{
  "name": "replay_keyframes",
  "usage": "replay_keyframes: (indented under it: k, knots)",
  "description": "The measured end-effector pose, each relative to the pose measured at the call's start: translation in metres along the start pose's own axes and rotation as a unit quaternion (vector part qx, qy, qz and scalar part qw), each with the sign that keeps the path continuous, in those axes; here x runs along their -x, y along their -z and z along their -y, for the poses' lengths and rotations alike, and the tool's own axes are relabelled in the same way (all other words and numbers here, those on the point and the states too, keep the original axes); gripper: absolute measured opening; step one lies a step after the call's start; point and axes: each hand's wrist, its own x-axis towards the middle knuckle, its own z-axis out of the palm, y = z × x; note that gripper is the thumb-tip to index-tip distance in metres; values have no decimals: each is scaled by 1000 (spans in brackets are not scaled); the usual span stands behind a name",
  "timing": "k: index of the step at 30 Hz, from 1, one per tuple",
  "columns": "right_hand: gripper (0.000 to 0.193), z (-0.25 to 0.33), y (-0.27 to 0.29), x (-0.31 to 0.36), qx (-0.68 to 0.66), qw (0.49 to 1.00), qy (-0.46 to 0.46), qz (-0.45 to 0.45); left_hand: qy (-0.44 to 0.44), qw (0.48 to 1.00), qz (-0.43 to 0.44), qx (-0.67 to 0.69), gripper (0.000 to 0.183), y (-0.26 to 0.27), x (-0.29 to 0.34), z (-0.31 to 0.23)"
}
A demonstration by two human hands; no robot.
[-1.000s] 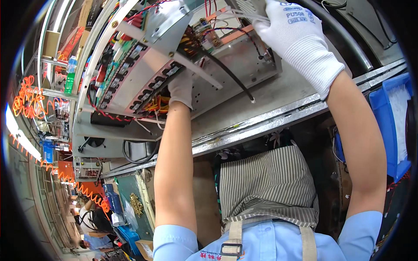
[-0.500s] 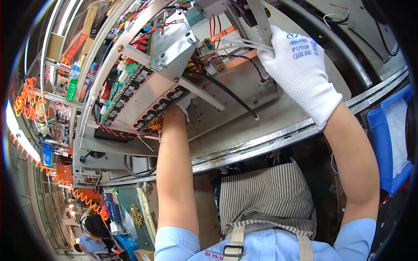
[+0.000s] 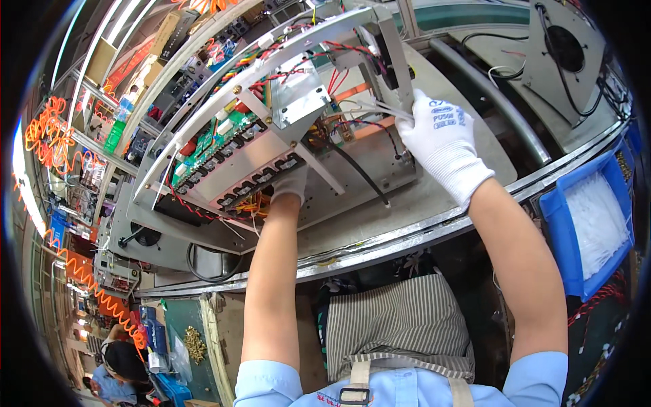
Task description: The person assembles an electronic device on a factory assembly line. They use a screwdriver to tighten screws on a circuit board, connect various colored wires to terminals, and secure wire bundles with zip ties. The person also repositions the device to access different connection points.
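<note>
Head view: an open metal chassis (image 3: 264,159) stood on the workbench (image 3: 369,225) ahead of the person. The left hand (image 3: 290,185) reached into it beneath a row of black components (image 3: 268,178), fingers hidden; its grip could not be determined. The right hand (image 3: 441,132), just beside the chassis's right end, had its fingers closed on white cable ties (image 3: 388,110).

a curly orange hose (image 3: 51,139) hung in messy loops way over on the left, kinda near a green bottle (image 3: 115,136). little brassy bits (image 3: 195,344) sat heaped on a green worktop (image 3: 179,312).
</note>
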Motion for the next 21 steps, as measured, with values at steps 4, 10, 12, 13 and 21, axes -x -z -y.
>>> replay_keyframes:
  k: [4,10,12,13,21]
  knots:
    - [34,9,-1,1,6,1000,-9,20,14,994,-94,-62,27,-24,32,-1]
    - [35,5,-1,-2,26,999,-32,10,-41,993,-25,-109,35,70,85,-41]
    - [37,-4,-7,1,12,999,-23,-22,-39,990,16,-133,32,102,85,-52]
    - [39,-10,-13,7,-10,999,-10,-52,-71,993,-28,-91,30,107,88,-47]
    - [22,-17,-80,150,-567,823,-4,40,145,752,209,609,38,121,136,-58]
